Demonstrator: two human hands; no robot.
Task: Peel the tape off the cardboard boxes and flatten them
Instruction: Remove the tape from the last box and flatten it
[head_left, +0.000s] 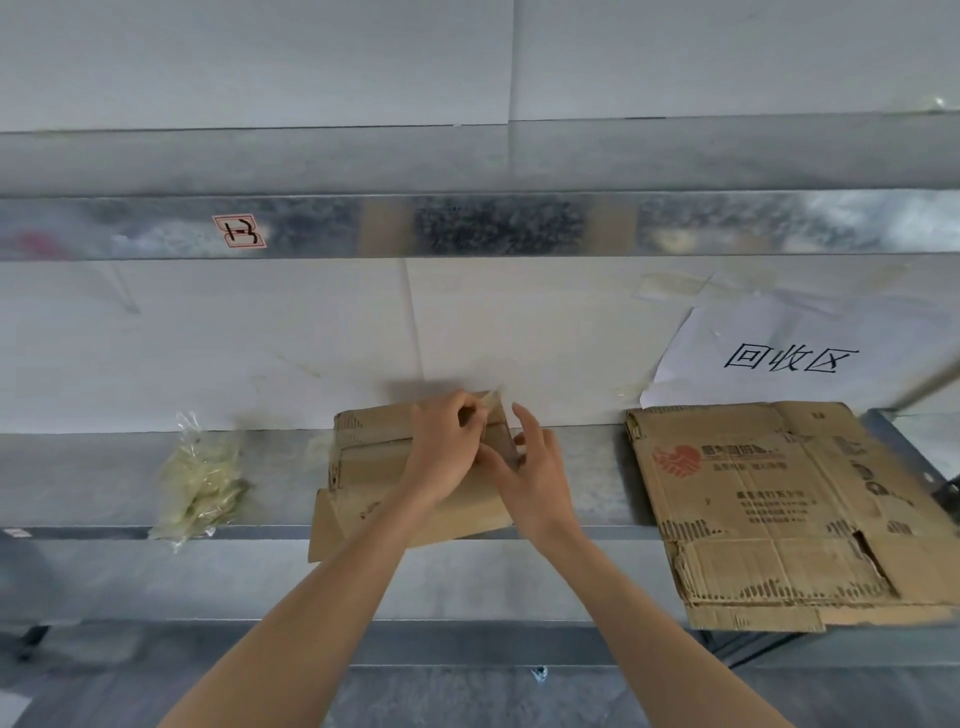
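Scanning from lower left: a wad of peeled tape (200, 475) already lies on the metal shelf (587, 467). At centre your left hand (447, 452) pinches a tape strip (491, 400) lifting off the partly collapsed cardboard box (374, 457), while your right hand (535, 467), fingers fairly straight, braces its right edge. At right, a flattened box (769, 509) lies below the paper sign (779, 353); by my reading one box is done, this one is mid-peel, and its flattening is not yet finished.

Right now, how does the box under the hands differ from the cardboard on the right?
The middle box is smaller; the right cardboard is larger and bears a red logo. The left hand pinches tape on the middle box; the right cardboard lies untouched. Both are brown cardboard on the metal shelf.
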